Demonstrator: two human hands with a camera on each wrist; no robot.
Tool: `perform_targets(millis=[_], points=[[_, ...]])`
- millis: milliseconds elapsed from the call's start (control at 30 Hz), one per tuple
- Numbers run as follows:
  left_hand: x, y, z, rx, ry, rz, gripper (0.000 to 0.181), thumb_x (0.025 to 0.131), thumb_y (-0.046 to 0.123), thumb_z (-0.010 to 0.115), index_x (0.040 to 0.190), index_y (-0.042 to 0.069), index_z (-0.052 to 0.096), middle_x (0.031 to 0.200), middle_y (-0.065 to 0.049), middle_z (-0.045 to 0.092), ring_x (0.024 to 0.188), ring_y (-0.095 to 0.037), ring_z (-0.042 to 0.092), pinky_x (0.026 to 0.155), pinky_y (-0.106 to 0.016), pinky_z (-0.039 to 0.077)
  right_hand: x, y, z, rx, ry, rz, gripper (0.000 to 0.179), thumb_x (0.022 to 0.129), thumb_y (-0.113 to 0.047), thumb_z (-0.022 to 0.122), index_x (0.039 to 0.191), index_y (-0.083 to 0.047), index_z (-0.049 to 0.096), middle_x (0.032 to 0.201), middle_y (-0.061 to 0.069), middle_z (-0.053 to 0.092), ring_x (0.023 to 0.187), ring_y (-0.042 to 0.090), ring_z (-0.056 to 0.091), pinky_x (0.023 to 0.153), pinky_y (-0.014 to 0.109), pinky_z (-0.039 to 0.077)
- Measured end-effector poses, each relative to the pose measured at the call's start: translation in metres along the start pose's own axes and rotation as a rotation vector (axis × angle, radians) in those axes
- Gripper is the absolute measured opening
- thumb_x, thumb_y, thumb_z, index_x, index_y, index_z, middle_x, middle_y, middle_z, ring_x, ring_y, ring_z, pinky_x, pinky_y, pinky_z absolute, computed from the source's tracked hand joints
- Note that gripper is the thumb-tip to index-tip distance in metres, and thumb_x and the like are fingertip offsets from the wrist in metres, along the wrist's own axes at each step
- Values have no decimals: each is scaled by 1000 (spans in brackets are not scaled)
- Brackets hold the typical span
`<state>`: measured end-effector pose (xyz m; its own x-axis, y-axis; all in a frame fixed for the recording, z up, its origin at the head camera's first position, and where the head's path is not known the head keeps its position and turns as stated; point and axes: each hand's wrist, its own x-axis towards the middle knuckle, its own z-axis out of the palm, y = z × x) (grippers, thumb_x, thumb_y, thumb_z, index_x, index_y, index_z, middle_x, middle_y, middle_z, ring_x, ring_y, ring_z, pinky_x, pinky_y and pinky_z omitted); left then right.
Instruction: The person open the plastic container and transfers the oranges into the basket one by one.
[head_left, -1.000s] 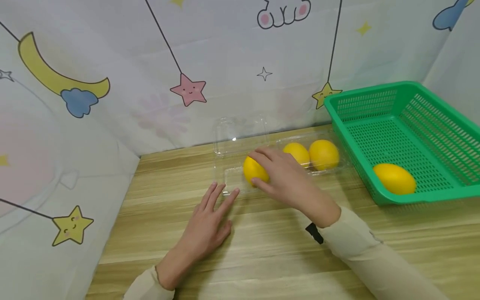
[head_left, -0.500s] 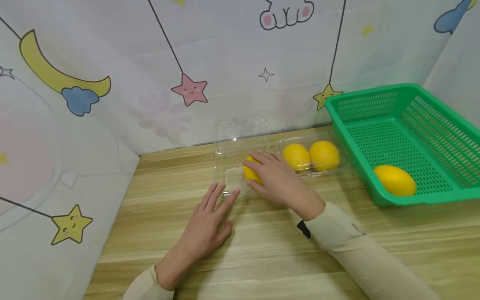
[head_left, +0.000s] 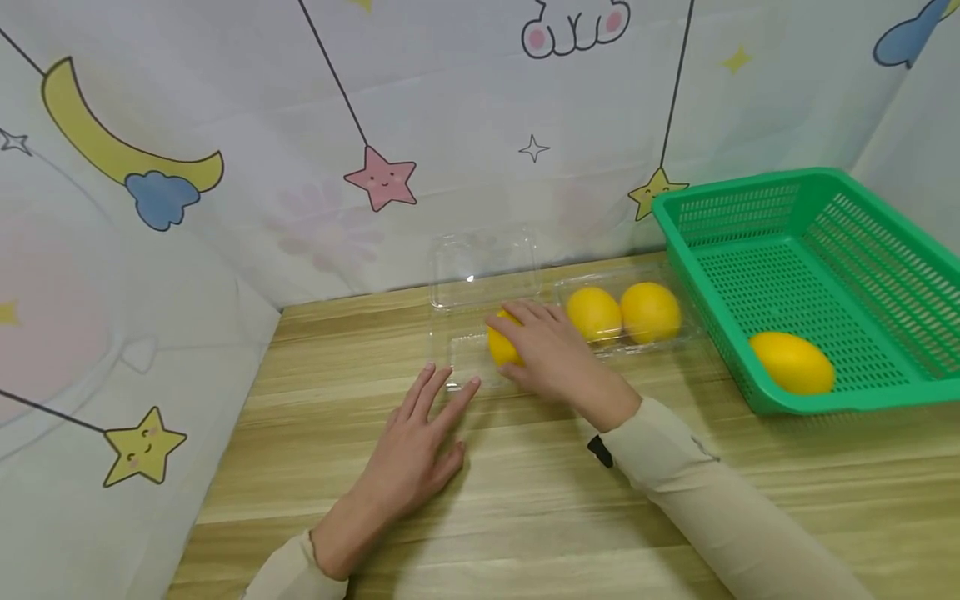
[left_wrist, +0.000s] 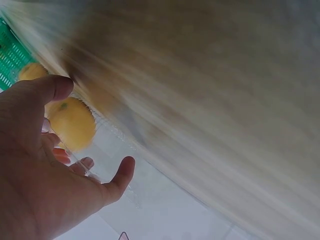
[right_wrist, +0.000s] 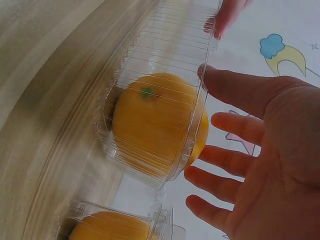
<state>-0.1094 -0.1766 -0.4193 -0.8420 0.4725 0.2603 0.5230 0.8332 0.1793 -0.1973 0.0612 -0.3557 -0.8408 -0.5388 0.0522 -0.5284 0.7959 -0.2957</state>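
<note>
An orange sits in the left clear plastic clamshell box, whose raised lid leans by the backdrop. My right hand lies over the orange from the right. In the right wrist view, its thumb is at the box rim and its other fingers extend loosely beside the orange, some seeming to touch it. My left hand lies with straight, spread fingers at the box's front left corner. Its fingertips touch the rim in the right wrist view. In the head view, the right hand hides part of the orange.
To the right, a second clear box holds two oranges. Beside it stands a green slotted basket with one orange fruit inside. A patterned cloth backdrop rises behind the wooden table.
My right hand has shifted slightly left and lower over the orange, the forearm moving left too, and the orange sits in the box. My left hand has stayed in place.
</note>
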Motion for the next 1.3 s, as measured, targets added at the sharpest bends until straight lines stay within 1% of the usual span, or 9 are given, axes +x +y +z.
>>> perform_targets(millis=[100, 300, 433, 567, 733, 933, 1033, 1167, 1300], points=[[-1, -1, 0, -4, 1, -2, 80, 92, 23, 78, 164, 27, 43, 166, -21, 37, 159, -40, 25, 96, -67, 54, 2, 0, 0, 5, -20, -1, 67, 98, -28, 78, 157, -13, 52, 165, 16, 44, 155, 38, 36, 125, 61, 26], [-1, -1, 1, -11, 4, 0, 81, 93, 22, 78, 164, 28, 42, 167, -20, 36, 160, -40, 25, 99, -68, 52, 8, -3, -4, 6, -68, 6, 65, 96, -25, 81, 154, -12, 56, 166, 15, 43, 156, 35, 37, 126, 58, 28], [-1, -1, 1, -11, 3, 3, 81, 93, 22, 77, 165, 28, 41, 167, -20, 36, 160, -40, 24, 98, -67, 53, 12, -4, -5, 11, -116, 35, 65, 97, -21, 78, 156, -13, 54, 169, 13, 39, 158, 35, 33, 126, 62, 26], [0, 0, 0, -13, -1, 5, 80, 93, 22, 77, 165, 29, 41, 167, -20, 35, 160, -39, 24, 99, -67, 52, 17, -2, -6, 8, -154, 47, 64, 99, -13, 73, 159, -15, 51, 171, 11, 36, 159, 36, 31, 125, 67, 25], [1, 0, 0, -16, -5, 7, 79, 94, 21, 76, 164, 28, 41, 167, -20, 35, 160, -39, 23, 99, -68, 52, 21, 2, -6, 24, -181, 43, 65, 99, -8, 71, 160, -18, 49, 172, 10, 34, 159, 37, 31, 125, 66, 25], [1, 0, 0, -17, -6, 12, 78, 94, 20, 76, 164, 27, 42, 167, -20, 35, 160, -40, 24, 98, -68, 53, 23, 5, -4, 30, -163, 31, 71, 98, -13, 76, 162, -11, 44, 170, 11, 39, 157, 36, 35, 126, 60, 29], [1, -1, 0, -12, -4, 10, 79, 93, 20, 76, 164, 26, 42, 167, -20, 35, 160, -40, 25, 97, -68, 53, 24, 5, -3, 16, -157, 25, 73, 97, -16, 78, 161, -9, 44, 168, 10, 42, 155, 36, 37, 127, 57, 28], [0, -1, 1, -4, -8, 6, 79, 93, 21, 77, 164, 26, 42, 167, -21, 35, 160, -41, 24, 97, -68, 53, 28, 6, -3, -13, -147, 28, 74, 94, -21, 82, 158, -8, 48, 165, 12, 46, 151, 38, 44, 126, 54, 31], [0, -2, 2, 6, -17, 5, 80, 94, 21, 77, 165, 26, 41, 168, -21, 34, 160, -41, 24, 99, -68, 52, 31, 8, -2, -7, -138, 56, 75, 91, -29, 86, 155, -7, 53, 162, 13, 49, 146, 39, 49, 124, 55, 35]])
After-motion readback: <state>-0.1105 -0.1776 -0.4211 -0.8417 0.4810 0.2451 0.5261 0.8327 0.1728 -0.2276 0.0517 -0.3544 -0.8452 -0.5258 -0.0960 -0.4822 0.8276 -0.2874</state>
